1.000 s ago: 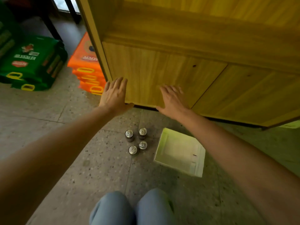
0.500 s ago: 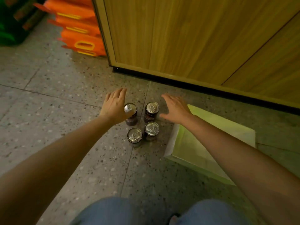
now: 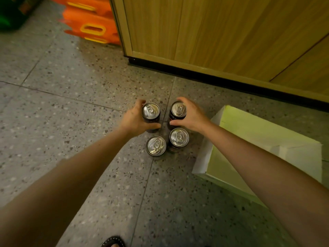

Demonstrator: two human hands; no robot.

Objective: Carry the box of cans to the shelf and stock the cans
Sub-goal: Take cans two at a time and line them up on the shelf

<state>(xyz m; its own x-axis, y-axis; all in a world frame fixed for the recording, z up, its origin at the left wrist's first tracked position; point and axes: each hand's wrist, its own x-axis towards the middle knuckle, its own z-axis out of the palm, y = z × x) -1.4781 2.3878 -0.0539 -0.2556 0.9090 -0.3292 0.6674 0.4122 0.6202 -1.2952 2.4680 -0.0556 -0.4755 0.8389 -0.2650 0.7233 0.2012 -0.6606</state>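
Several dark cans with silver tops stand upright in a square on the speckled floor. My left hand [image 3: 134, 119] grips the far left can [image 3: 151, 111], fingers and thumb curled round its side. My right hand [image 3: 191, 116] grips the far right can [image 3: 178, 109] the same way. The near left can [image 3: 156, 145] and the near right can [image 3: 179, 137] stand free just behind my hands. An open, empty white box [image 3: 204, 154] lies on the floor to the right of the cans, under my right forearm.
A wooden cabinet [image 3: 222, 32] with a black plinth rises right behind the cans. Orange crates [image 3: 92, 24] are stacked at its left corner, something green beyond them at the far left. A sandalled foot [image 3: 113, 242] shows at the bottom edge.
The camera has dropped closer to the floor. Both hands came down from the cabinet front to the cans and have closed round the two far ones.
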